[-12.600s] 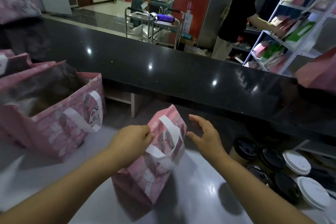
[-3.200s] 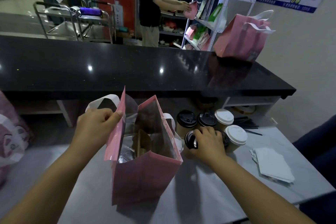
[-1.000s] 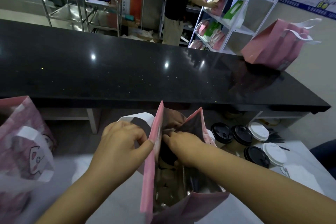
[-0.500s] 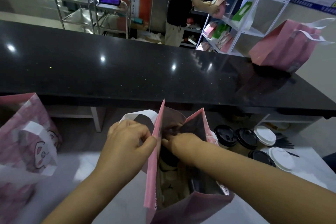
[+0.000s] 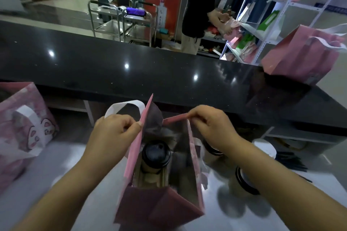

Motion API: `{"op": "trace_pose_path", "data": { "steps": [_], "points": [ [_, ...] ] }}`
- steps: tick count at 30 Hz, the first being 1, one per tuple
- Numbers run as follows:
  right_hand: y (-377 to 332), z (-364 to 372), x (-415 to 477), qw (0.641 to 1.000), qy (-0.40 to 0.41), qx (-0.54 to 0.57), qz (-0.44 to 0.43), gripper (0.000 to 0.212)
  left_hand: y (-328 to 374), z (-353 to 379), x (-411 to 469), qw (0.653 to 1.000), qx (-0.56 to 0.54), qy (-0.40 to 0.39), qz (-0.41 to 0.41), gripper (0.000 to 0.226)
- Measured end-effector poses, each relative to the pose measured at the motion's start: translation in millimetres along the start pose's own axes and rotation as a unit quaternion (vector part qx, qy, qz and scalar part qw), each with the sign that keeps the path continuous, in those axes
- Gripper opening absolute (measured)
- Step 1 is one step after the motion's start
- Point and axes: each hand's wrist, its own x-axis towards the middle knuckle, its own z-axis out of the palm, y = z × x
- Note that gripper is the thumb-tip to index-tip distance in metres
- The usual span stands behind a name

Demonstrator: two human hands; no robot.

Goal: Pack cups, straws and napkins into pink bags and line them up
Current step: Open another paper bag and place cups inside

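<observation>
Station: grey counter [image 5: 56, 170] below a black upper ledge [image 5: 131, 65]. 1 open pink bag [image 5: 159, 210] stands upright at the centre of the counter, its mouth facing the camera. The left hand [image 5: 114, 133] has its grip pinched on the top edge of the bag's left wall. The right hand [image 5: 210, 127] has its grip pinched on the rim of the right wall, and the 2 hands pull the mouth apart. 1 black-lidded cup [image 5: 156, 154] sits upright inside, against the left wall, with free space to its right. Loose stock lies right of the bag: a black-lidded cup [image 5: 246, 180] close by, a white-lidded cup [image 5: 264, 148] further back, and a dark bundle [image 5: 289, 159], probably the straws, though blur prevents confirmation. No napkins can be identified in this view. A second pink bag [image 5: 24, 131] stands at the left edge of the counter, and a third [image 5: 300, 58] on the ledge. Assessment: packing of this bag is at an early stage, with the step in hand being to hold the mouth open for the next item. Recommendation: let the left grip alone hold the wall taut, release the right hand to fetch the nearest cup, and lower it vertically into the free space without knocking the seated cup. Keep the bag base flat on the counter.
</observation>
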Motion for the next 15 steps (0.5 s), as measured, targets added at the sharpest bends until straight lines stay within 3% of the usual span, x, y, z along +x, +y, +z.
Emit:
{"op": "trace_pose_path", "data": {
  "steps": [3, 7, 10, 15],
  "points": [
    [57, -11, -14, 0.982, -0.124, -0.102, 0.101, 0.027, 4, 2, 0, 0.998, 0.051, -0.011, -0.020, 0.037],
    [105, -7, -36, 0.903, -0.308, -0.288, 0.082, 0.066, 8, -1, -3, 0.996, 0.064, -0.010, -0.055, 0.017],
    [117, 2, -45, 0.877, -0.327, -0.347, 0.059, 0.075, 15, -3, -3, 0.994, 0.098, -0.011, -0.039, 0.016],
    [115, 7, -47, 0.871, -0.310, -0.376, 0.054, 0.085, 31, -14, -6, 0.980, 0.189, -0.027, 0.049, 0.010]
  ]
}}
